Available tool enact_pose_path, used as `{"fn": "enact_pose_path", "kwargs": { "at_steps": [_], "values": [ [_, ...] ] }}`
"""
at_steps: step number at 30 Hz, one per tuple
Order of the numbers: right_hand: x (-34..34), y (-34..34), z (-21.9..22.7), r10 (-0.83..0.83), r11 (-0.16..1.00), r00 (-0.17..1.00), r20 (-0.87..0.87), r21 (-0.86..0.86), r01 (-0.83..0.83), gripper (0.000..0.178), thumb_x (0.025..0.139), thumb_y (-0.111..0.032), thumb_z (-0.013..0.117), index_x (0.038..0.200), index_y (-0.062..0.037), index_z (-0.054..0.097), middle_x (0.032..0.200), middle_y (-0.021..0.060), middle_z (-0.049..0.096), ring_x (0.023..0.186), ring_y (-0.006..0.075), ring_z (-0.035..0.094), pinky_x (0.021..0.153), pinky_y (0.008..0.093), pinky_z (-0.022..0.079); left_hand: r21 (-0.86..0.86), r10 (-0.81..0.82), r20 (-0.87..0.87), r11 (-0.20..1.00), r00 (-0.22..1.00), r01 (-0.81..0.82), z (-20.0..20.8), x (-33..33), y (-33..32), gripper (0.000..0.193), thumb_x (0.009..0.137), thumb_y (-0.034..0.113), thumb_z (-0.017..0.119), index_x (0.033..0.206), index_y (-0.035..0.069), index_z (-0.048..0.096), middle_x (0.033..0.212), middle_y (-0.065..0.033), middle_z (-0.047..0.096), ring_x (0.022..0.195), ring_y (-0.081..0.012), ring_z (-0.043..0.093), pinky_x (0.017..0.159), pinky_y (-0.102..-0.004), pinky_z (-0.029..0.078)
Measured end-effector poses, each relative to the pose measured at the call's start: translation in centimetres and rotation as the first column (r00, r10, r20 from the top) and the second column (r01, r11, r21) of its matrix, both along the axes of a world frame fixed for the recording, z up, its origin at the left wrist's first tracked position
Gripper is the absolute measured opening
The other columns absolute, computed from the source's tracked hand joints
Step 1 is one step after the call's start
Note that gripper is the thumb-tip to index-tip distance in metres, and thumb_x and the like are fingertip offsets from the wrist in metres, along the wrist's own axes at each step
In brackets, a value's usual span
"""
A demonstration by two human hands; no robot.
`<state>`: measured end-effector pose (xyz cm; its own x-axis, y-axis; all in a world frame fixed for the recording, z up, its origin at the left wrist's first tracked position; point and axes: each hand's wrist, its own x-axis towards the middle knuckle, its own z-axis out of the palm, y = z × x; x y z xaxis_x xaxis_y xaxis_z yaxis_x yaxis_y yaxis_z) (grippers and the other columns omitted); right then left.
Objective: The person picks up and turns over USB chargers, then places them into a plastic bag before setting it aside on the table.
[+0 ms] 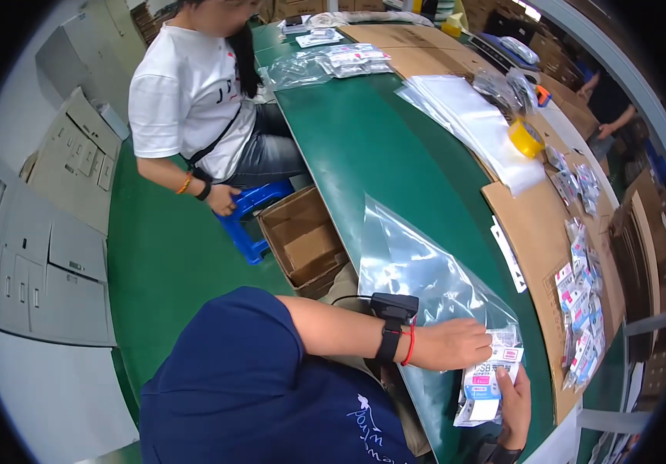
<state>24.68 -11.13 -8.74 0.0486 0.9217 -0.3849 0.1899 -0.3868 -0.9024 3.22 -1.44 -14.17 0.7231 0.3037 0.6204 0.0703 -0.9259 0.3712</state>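
Observation:
My left hand (456, 344) reaches across my body and grips the top of a stack of small packaged items (487, 379) at the near edge of the green table (371, 147). My right hand (514, 406) holds the same stack from below and the right side. The packets are white with pink and blue print. A large clear plastic bag (418, 271) lies on the table just beyond my hands, its near end touching the stack. A black device is strapped to my left wrist beside a red string.
Many more small packets (580, 309) lie on brown cardboard (534, 224) to the right. A pile of clear bags (472, 124) and a yellow tape roll (526, 138) lie farther along. A seated person in a white shirt (190, 93) and an open carton (302, 240) are at left.

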Motion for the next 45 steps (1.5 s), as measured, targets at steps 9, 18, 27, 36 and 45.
{"fn": "enact_pose_path", "kwargs": {
  "at_steps": [9, 18, 27, 36, 45],
  "values": [
    [-1.1, 0.9, -0.6, 0.190, 0.981, 0.977, 0.091, 0.015, -0.193, 0.030, 0.093, -0.012, 0.056, 0.118, 0.0032, 0.053, 0.100, 0.0058, 0.063, 0.089, 0.0101, 0.057, 0.078, 0.0258, 0.048, -0.177, -0.020, 0.185, 0.983, 0.982, 0.054, 1.2, 1.2, -1.1, 0.009, 0.086, 0.011, 0.057, 0.086, 0.002, 0.053, 0.094, -0.0108, 0.052, 0.091, -0.0271, 0.052, 0.083, -0.0402, 0.041],
    [-1.4, 0.4, -2.2, 0.146, 0.978, 0.953, 0.264, 0.105, -0.179, 0.037, 0.089, -0.013, 0.056, 0.122, 0.0023, 0.051, 0.107, 0.0082, 0.061, 0.097, 0.0136, 0.056, 0.080, 0.0269, 0.047, -0.214, -0.180, 0.305, 0.944, 0.935, 0.251, 1.0, 1.8, -3.2, 0.011, 0.090, 0.012, 0.054, 0.090, 0.001, 0.057, 0.105, -0.0122, 0.056, 0.115, -0.0285, 0.050, 0.108, -0.0469, 0.031],
    [-0.5, -0.1, -3.8, -0.129, 0.991, 0.991, 0.028, -0.032, 0.130, 0.036, 0.088, -0.013, 0.056, 0.121, 0.0025, 0.051, 0.104, 0.0088, 0.060, 0.092, 0.0152, 0.056, 0.076, 0.0262, 0.047, -0.199, -0.132, 0.290, 0.960, 0.948, 0.195, 1.2, 1.7, -2.9, 0.013, 0.092, 0.013, 0.054, 0.093, 0.001, 0.058, 0.105, -0.0125, 0.056, 0.121, -0.0305, 0.048, 0.114, -0.0512, 0.023],
    [-3.9, 1.9, -1.9, -0.002, 0.988, 0.998, 0.061, 0.152, -0.007, 0.033, 0.095, -0.019, 0.055, 0.121, 0.0018, 0.051, 0.100, 0.0074, 0.062, 0.089, 0.0150, 0.058, 0.074, 0.0261, 0.047, -0.332, -0.349, 0.224, 0.850, 0.910, 0.408, 1.9, 2.1, -5.2, 0.017, 0.086, 0.016, 0.062, 0.097, 0.004, 0.061, 0.119, -0.0129, 0.055, 0.128, -0.0338, 0.042, 0.115, -0.0569, 0.017],
    [-3.0, 3.5, -2.3, -0.138, 0.990, 0.949, -0.284, -0.065, 0.124, 0.031, 0.097, -0.020, 0.054, 0.121, -0.0006, 0.052, 0.103, 0.0064, 0.063, 0.087, 0.0126, 0.059, 0.074, 0.0256, 0.048, 0.088, -0.470, -0.030, 0.878, 0.882, 0.471, 2.0, -3.5, -1.8, 0.027, 0.077, 0.014, 0.067, 0.102, 0.007, 0.059, 0.134, -0.0172, 0.047, 0.135, -0.0367, 0.035, 0.113, -0.0641, 0.015]
  ]
}}
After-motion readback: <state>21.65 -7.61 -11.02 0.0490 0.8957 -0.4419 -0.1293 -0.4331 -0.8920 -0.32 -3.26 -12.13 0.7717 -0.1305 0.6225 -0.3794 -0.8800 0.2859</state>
